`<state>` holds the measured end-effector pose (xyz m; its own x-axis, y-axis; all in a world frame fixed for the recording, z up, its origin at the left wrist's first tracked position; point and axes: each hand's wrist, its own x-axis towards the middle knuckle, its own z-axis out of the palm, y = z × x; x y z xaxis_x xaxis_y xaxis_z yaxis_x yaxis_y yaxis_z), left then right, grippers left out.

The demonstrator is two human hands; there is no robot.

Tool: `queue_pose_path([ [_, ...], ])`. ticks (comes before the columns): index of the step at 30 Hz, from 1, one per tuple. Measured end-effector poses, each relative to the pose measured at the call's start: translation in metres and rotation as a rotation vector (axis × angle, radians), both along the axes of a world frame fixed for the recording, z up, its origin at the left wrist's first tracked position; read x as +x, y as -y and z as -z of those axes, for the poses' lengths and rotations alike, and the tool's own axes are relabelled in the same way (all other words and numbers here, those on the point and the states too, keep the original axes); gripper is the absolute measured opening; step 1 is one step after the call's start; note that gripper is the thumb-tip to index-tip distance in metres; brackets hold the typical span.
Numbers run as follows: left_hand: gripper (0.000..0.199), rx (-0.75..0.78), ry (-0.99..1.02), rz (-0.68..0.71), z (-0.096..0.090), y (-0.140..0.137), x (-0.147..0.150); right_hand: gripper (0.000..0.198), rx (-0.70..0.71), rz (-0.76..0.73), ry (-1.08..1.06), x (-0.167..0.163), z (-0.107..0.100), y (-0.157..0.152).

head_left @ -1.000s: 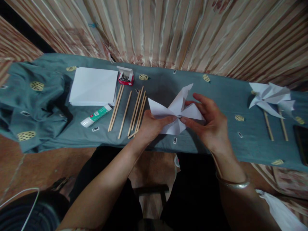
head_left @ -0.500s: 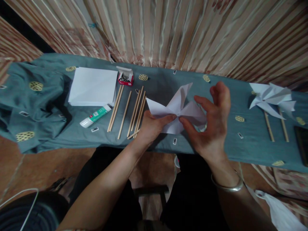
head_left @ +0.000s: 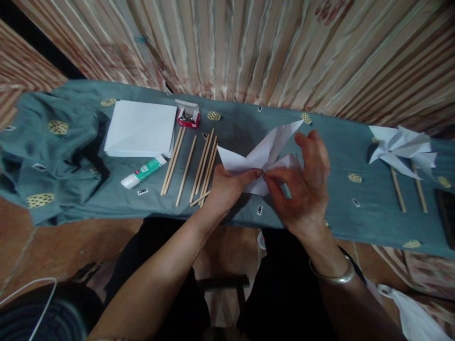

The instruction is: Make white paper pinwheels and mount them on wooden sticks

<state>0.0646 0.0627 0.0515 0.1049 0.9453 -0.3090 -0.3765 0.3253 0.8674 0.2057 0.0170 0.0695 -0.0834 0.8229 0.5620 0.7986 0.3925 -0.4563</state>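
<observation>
A white paper pinwheel [head_left: 268, 147] is held above the cloth, its pointed blades spread out. My left hand [head_left: 229, 187] grips it from the left, with the thumb pressed near the centre. At that same centre, the thumb and index finger of my right hand [head_left: 305, 184] are pinched together; whatever lies between these fingertips is too small to make out. The other right fingers are raised and curled. Just left of my left hand lie several wooden sticks [head_left: 186, 170] on the cloth.
A teal patterned cloth [head_left: 337, 203] covers the narrow table. On the left are a stack of white paper [head_left: 142, 128], a glue tube [head_left: 144, 172] and a small red box [head_left: 188, 113] of metal pins. Finished-looking pinwheels on sticks [head_left: 398, 147] and a dark object [head_left: 446, 213] lie right.
My right index finger has come down to meet the thumb at the pinwheel's centre. The pinwheel's upper blade now leans further right.
</observation>
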Motion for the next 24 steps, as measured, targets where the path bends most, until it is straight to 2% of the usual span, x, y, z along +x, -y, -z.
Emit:
queue_pose_path([
  [7, 0.021, 0.013, 0.025, -0.086, 0.001, -0.004, -0.003, 0.019, -0.018, -0.022, -0.154, -0.006, -0.004, 0.010],
  [10, 0.021, -0.009, 0.004, -0.129, 0.001, -0.008, -0.007, 0.013, -0.081, 0.047, -0.404, -0.007, -0.009, 0.012],
  [13, 0.024, -0.022, 0.009, -0.144, 0.001, -0.011, -0.014, 0.012, -0.169, 0.049, -0.685, -0.006, -0.011, 0.011],
  [19, 0.026, -0.028, -0.005, -0.169, 0.000, -0.015, -0.025, 0.008, -0.260, 0.075, -0.889, 0.000, -0.006, 0.006],
  [24, 0.027, -0.010, -0.004, -0.201, -0.003, -0.017, -0.031, 0.012, -0.371, -0.014, -1.172, 0.011, -0.001, -0.001],
])
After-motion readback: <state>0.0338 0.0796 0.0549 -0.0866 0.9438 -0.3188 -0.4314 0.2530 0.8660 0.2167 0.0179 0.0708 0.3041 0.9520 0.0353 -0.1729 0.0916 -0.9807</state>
